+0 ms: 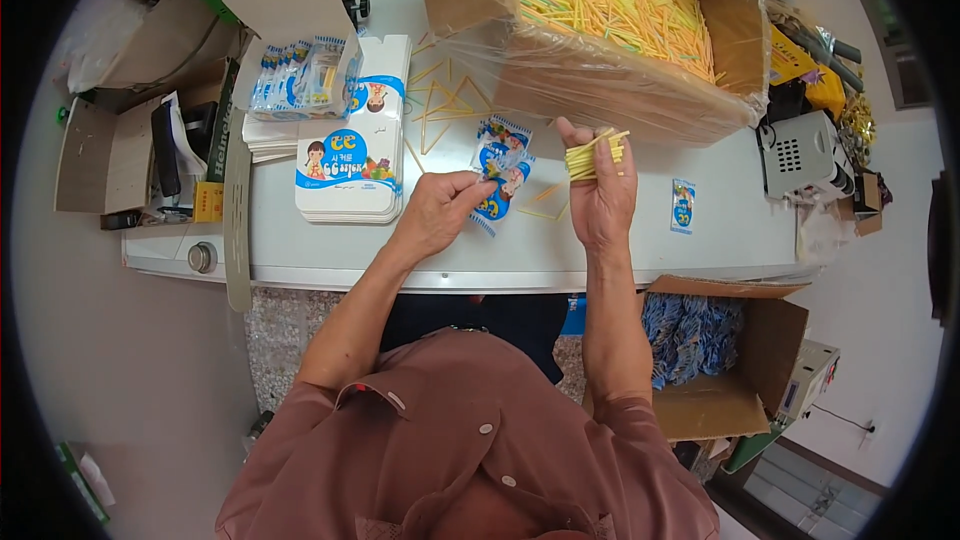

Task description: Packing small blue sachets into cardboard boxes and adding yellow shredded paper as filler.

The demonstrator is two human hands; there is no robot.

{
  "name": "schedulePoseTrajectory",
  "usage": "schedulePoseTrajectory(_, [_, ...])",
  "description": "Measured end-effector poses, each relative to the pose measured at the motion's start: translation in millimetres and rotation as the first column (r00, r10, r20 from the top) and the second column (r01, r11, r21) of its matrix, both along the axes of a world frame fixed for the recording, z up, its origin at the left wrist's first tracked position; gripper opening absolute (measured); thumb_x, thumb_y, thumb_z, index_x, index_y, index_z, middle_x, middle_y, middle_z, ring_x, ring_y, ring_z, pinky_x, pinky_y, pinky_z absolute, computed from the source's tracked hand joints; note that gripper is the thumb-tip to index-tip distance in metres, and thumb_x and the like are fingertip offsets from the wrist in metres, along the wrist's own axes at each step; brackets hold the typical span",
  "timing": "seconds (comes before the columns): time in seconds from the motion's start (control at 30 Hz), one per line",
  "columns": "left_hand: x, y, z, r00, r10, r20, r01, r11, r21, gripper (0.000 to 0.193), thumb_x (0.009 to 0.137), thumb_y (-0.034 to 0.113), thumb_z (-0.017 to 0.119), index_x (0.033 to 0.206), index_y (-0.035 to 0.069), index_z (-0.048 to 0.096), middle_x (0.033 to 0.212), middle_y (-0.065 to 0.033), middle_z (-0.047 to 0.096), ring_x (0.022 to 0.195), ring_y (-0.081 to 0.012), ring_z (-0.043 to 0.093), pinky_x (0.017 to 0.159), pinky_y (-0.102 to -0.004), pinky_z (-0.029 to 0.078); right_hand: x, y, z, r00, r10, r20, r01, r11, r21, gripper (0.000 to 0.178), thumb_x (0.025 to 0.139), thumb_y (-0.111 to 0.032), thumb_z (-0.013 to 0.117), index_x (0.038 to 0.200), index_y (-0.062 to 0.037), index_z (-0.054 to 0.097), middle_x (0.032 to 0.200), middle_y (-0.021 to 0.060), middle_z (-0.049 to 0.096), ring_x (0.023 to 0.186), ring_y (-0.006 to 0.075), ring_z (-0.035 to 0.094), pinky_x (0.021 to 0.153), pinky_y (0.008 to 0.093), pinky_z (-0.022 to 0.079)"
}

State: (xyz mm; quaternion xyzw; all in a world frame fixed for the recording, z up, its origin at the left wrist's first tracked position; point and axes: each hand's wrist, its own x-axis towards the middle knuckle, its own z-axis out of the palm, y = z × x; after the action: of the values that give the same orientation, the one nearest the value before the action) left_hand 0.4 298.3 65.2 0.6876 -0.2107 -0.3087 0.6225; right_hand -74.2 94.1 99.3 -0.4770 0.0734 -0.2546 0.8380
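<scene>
My left hand (440, 212) is closed, thumb against fingers, at the edge of a small blue-and-white printed packet (515, 180) over the table. Another packet of the same kind (497, 136) lies just beyond it, partly overlapped. My right hand (606, 202) is wrapped around a bundle of thin yellow sticks (583, 162), with their ends showing at the fingers. A few loose sticks (542, 202) lie on the table between my hands. A single blue packet (683, 205) lies flat to the right of my right hand.
A large plastic-lined carton (620, 90) full of yellow and orange sticks stands at the back. On the left, an open small box (300, 105) of packets sits beside stacked flat printed cartons (348, 190). Below the table's right edge, a cardboard box (700, 422) holds many blue packets.
</scene>
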Motion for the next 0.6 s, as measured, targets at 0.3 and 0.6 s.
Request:
schedulePoseTrajectory(0.3, [-3, 3, 2, 0.955, -0.283, -0.091, 0.281, 0.959, -0.037, 0.022, 0.097, 0.018, 0.063, 0.099, 0.000, 0.075, 0.086, -0.0021, 0.072, 0.081, -0.0053, 0.060, 0.075, -0.0234, 0.049, 4, 19, 19, 0.983, 0.123, 0.136, -0.126, 0.992, 0.011, 0.015, 0.103, -0.014, 0.050, 0.115, -0.0050, 0.051, 0.108, 0.0136, 0.067, 0.126, 0.0356, 0.055, 0.114, 0.0460, 0.035])
schedulePoseTrajectory(0.6, [-7, -1, 6, 0.952, -0.275, -0.134, 0.267, 0.961, -0.075, 0.021, 0.096, 0.017, 0.065, 0.100, -0.001, 0.075, 0.087, -0.0023, 0.072, 0.081, -0.0062, 0.061, 0.074, -0.0238, 0.049, -4, 30, 13, 0.987, 0.160, 0.032, -0.159, 0.987, -0.033, 0.015, 0.103, -0.016, 0.049, 0.111, -0.0042, 0.047, 0.106, 0.0193, 0.068, 0.124, 0.0348, 0.058, 0.118, 0.0507, 0.027])
